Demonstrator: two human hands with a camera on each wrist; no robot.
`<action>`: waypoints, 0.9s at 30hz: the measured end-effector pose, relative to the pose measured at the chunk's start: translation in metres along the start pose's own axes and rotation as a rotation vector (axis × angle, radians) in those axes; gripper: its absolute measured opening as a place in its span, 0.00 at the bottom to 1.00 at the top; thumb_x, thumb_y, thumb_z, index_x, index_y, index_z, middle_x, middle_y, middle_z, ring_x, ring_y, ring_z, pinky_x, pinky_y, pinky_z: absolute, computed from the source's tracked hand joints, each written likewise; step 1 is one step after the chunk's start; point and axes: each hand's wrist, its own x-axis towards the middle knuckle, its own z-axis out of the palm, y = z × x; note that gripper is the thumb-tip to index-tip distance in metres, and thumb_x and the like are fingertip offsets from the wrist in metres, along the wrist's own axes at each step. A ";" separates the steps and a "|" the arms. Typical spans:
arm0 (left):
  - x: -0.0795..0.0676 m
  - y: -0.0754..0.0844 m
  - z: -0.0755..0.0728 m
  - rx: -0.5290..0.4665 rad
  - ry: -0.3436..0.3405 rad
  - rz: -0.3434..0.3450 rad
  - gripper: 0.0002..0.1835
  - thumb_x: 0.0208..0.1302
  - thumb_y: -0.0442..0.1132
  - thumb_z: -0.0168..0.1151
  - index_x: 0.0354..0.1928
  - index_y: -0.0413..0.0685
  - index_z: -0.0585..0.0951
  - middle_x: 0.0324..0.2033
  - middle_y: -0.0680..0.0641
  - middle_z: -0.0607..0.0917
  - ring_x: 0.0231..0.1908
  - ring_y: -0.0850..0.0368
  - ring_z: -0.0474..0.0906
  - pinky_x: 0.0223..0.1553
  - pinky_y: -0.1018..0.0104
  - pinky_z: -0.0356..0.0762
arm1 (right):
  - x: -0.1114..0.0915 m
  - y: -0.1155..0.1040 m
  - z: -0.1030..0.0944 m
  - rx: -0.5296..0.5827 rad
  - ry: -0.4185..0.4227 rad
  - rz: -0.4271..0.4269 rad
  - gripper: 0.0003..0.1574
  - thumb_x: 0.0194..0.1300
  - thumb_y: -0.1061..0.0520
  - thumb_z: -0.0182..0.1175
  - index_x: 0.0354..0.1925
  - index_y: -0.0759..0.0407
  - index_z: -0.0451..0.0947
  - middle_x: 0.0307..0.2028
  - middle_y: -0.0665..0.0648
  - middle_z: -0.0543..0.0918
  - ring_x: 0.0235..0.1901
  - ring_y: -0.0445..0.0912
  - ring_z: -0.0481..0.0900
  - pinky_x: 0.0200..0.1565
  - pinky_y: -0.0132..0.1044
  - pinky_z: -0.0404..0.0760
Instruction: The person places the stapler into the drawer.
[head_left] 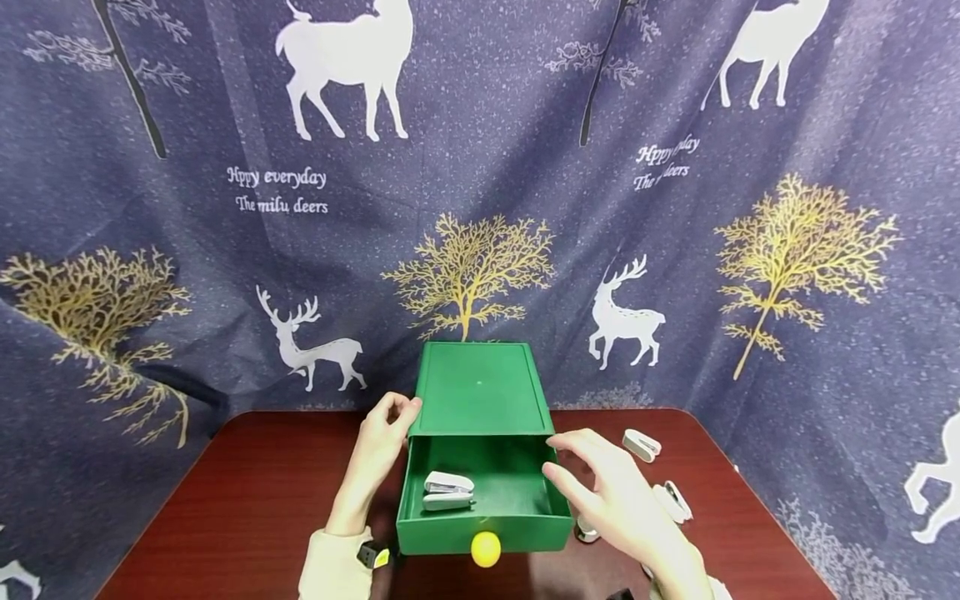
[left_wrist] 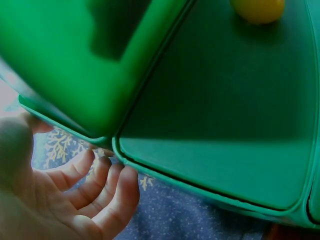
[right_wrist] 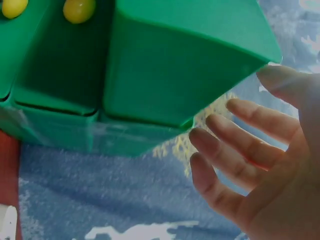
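A green drawer cabinet (head_left: pixel 480 387) stands at the middle of the table with its top drawer (head_left: pixel 517 533) pulled out. On the drawer's front is a round yellow knob (head_left: pixel 486 550). Two white staplers, one (head_left: pixel 448 481) behind the other (head_left: pixel 447 501), lie in the drawer's left part. My left hand (head_left: pixel 380 446) is at the cabinet's left side, fingertips right at its edge and loosely bent. Beside the drawer's right wall is my right hand (head_left: pixel 611 492), its fingers spread and nothing between them. In the right wrist view, those fingertips are close to the drawer's side (right_wrist: pixel 185 70).
White staplers lie on the red-brown table (head_left: pixel 247 500) to the right, one (head_left: pixel 641 445) farther back and another (head_left: pixel 675 502) nearer. A further white object (head_left: pixel 587 530) is partly hidden beside the drawer. Behind the table hangs a dark blue cloth (head_left: pixel 480 167) with deer and trees.
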 end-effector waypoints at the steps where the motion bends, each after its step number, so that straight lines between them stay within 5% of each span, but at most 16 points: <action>1: 0.000 0.000 0.000 0.000 -0.002 -0.001 0.15 0.68 0.52 0.61 0.35 0.48 0.77 0.27 0.49 0.76 0.24 0.53 0.74 0.28 0.65 0.74 | -0.003 0.002 0.000 -0.001 0.022 0.008 0.15 0.62 0.54 0.68 0.48 0.47 0.80 0.43 0.39 0.80 0.39 0.37 0.78 0.40 0.34 0.79; 10: 0.001 0.002 -0.001 -0.009 0.003 0.001 0.14 0.68 0.51 0.61 0.35 0.47 0.77 0.27 0.48 0.75 0.23 0.53 0.73 0.27 0.65 0.75 | -0.035 0.033 -0.001 -0.025 0.138 0.320 0.19 0.63 0.51 0.67 0.52 0.51 0.80 0.40 0.41 0.83 0.36 0.35 0.80 0.36 0.35 0.80; 15: 0.002 0.002 -0.001 -0.007 0.006 -0.001 0.14 0.68 0.51 0.61 0.35 0.47 0.77 0.27 0.48 0.75 0.23 0.53 0.73 0.27 0.65 0.75 | -0.054 0.055 0.002 -0.048 0.165 0.393 0.16 0.64 0.52 0.66 0.50 0.53 0.80 0.44 0.47 0.84 0.44 0.43 0.81 0.42 0.35 0.81; 22: 0.001 0.002 0.000 -0.026 0.003 -0.024 0.14 0.68 0.51 0.62 0.34 0.47 0.76 0.25 0.48 0.75 0.23 0.53 0.73 0.26 0.64 0.76 | -0.091 0.089 0.004 -0.139 0.106 0.527 0.25 0.62 0.50 0.68 0.54 0.60 0.77 0.46 0.60 0.83 0.42 0.51 0.82 0.43 0.45 0.80; 27: 0.001 0.003 0.003 -0.034 -0.001 -0.014 0.15 0.68 0.52 0.62 0.35 0.47 0.76 0.27 0.48 0.75 0.25 0.53 0.73 0.27 0.64 0.76 | -0.114 0.108 0.006 -0.185 0.046 0.546 0.31 0.57 0.53 0.71 0.55 0.65 0.76 0.51 0.67 0.80 0.43 0.59 0.81 0.42 0.48 0.80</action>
